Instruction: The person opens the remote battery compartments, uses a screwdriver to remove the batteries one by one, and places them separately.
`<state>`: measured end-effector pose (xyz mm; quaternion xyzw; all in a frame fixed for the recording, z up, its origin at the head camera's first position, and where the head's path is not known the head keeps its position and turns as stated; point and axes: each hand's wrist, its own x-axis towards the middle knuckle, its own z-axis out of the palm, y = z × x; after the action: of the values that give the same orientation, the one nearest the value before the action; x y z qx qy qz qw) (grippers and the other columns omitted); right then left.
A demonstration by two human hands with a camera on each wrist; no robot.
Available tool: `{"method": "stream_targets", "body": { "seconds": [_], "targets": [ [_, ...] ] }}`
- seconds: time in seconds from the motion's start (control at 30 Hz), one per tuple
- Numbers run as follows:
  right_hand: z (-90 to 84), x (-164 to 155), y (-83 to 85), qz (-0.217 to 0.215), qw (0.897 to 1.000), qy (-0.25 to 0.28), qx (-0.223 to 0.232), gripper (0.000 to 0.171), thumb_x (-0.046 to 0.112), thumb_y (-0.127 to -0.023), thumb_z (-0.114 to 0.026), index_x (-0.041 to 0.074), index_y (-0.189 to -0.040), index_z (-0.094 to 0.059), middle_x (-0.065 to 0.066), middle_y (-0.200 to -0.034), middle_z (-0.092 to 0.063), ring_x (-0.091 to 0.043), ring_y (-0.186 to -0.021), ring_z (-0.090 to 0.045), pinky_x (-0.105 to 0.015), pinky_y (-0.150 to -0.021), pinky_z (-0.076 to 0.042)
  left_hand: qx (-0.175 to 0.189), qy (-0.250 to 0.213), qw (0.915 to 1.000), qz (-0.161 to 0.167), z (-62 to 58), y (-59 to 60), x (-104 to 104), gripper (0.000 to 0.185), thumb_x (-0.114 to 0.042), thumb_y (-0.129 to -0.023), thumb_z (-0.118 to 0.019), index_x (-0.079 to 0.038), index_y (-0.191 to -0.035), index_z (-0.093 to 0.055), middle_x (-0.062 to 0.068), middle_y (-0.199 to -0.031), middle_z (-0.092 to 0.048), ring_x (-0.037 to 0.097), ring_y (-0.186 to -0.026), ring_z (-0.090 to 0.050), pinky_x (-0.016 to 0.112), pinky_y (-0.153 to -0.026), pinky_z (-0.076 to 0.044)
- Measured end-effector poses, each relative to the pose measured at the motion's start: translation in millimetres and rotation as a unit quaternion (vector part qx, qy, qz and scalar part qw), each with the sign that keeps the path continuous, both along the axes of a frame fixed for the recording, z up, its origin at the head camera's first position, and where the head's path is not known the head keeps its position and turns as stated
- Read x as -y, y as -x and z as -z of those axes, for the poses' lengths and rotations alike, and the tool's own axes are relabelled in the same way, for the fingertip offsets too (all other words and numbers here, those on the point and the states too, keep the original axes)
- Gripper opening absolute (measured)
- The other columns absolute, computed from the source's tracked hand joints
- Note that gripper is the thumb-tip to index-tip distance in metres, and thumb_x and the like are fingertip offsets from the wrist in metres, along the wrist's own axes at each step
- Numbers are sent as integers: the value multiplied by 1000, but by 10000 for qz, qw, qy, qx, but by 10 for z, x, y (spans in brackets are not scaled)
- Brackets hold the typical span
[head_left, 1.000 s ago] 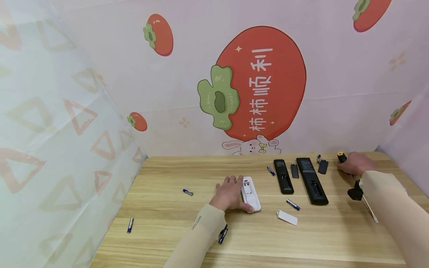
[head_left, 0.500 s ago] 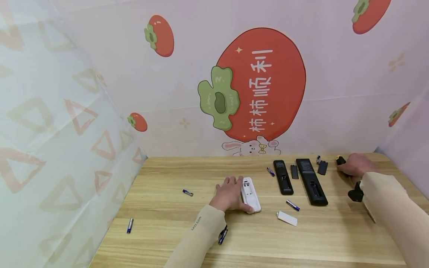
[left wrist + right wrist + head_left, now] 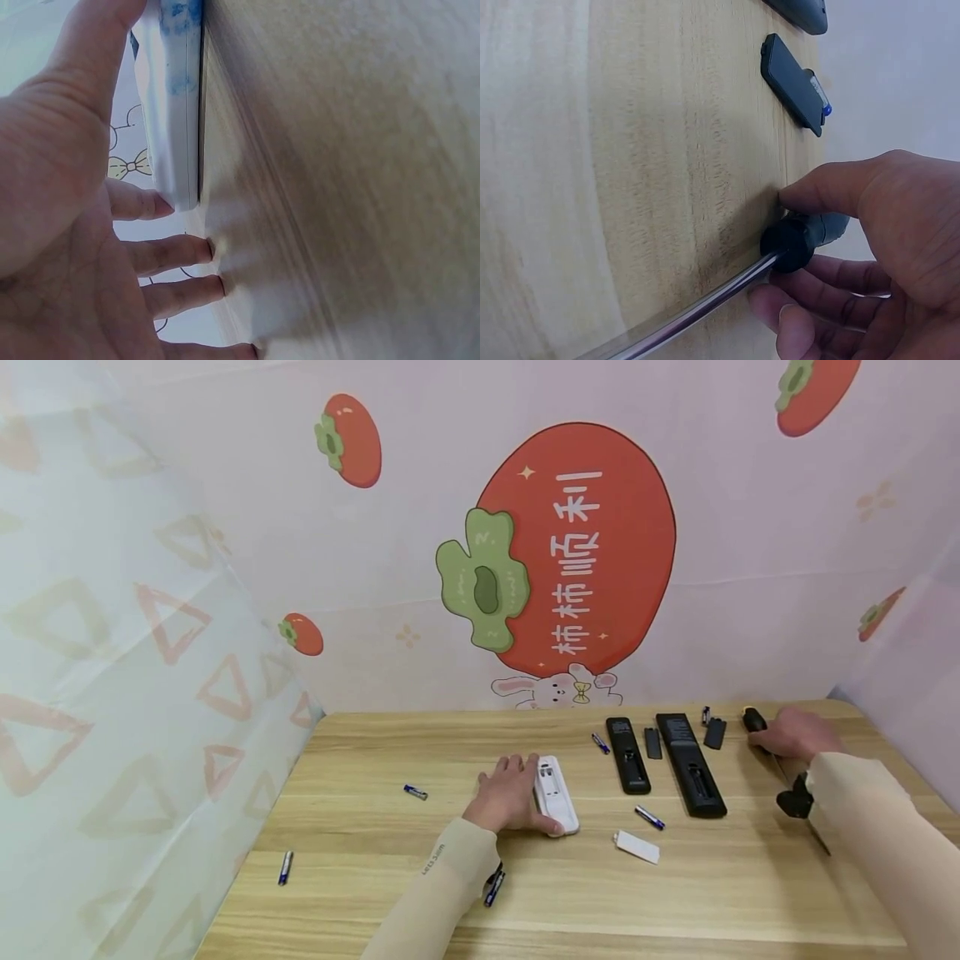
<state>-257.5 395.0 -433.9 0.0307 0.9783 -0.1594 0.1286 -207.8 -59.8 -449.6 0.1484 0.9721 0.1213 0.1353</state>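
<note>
A white remote control (image 3: pixel 557 795) lies back up with its battery compartment uncovered. My left hand (image 3: pixel 508 795) holds it from the left, thumb at the near end and index finger at the far end. In the left wrist view the other fingers (image 3: pixel 176 298) reach down to the tabletop. At the right, my right hand (image 3: pixel 798 735) grips a screwdriver (image 3: pixel 754 720) by its black handle with a yellow end. Thumb and fingers stand on either side of the handle in the right wrist view, and the metal shaft (image 3: pixel 705 304) points back toward the person.
Two black remotes (image 3: pixel 628 756) (image 3: pixel 692 767) lie with compartments uncovered, near dark battery covers (image 3: pixel 653 743) (image 3: pixel 716 733). A white cover (image 3: pixel 637 847) lies near the middle. Several batteries (image 3: pixel 649 817) (image 3: pixel 416 792) (image 3: pixel 286 867) are scattered on the wooden table (image 3: pixel 360 893). A patterned curtain (image 3: pixel 405 560) stands behind.
The head view has shifted slightly. My right hand has moved the screwdriver handle a little left and nearer. The left hand stays on the white remote control.
</note>
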Motion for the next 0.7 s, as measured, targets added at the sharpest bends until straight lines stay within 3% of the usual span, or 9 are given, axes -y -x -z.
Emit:
{"method": "stream_targets", "body": {
  "seconds": [0.27, 0.43, 0.57, 0.63, 0.7],
  "targets": [
    [3, 27, -38, -131, 9986, 417, -286, 47, 37, -93, -61, 22, -53, -40, 9, -52, -32, -7, -49, -30, -27, -49, -28, 45, -83, 10000, 11, -5, 22, 41, 119, -64, -66, -88, -11, -159, -34, 16, -158, -36, 36, -146, -32, 64, -112, -30],
    [-63, 131, -69, -215, 9956, 577, -710, 49, 36, -94, -65, 19, -56, -39, 8, -52, -31, -8, -48, -31, -28, -47, -29, 39, -44, 10000, 41, 0, 37, 53, 120, -65, -66, -87, -12, -159, -33, 16, -158, -36, 36, -146, -32, 64, -113, -29],
    [-129, 308, -136, -350, 9919, 433, -1137, 45, 33, -93, -69, -7, -79, -57, -18, -68, -56, -22, -57, -51, -39, -53, -46, 80, -41, 10000, 14, 4, 37, 55, 120, -65, -66, -87, -13, -159, -33, 16, -159, -35, 36, -146, -32, 64, -113, -29],
    [-158, 421, -171, -428, 9902, 398, -1272, 53, 33, -93, -69, -18, -102, -56, -33, -90, -61, -33, -70, -61, -49, -63, -51, 94, -42, 9999, 4, 7, 37, 54, 120, -65, -66, -87, -13, -159, -33, 15, -159, -35, 36, -146, -32, 63, -113, -29],
    [-177, 545, -194, -502, 9888, 427, -1336, 62, 33, -93, -70, -22, -117, -52, -39, -105, -60, -40, -83, -64, -55, -71, -52, 88, -39, 10000, -4, 12, 37, 54, 120, -65, -66, -87, -13, -159, -33, 15, -159, -35, 36, -146, -32, 63, -113, -29]
  ]
}}
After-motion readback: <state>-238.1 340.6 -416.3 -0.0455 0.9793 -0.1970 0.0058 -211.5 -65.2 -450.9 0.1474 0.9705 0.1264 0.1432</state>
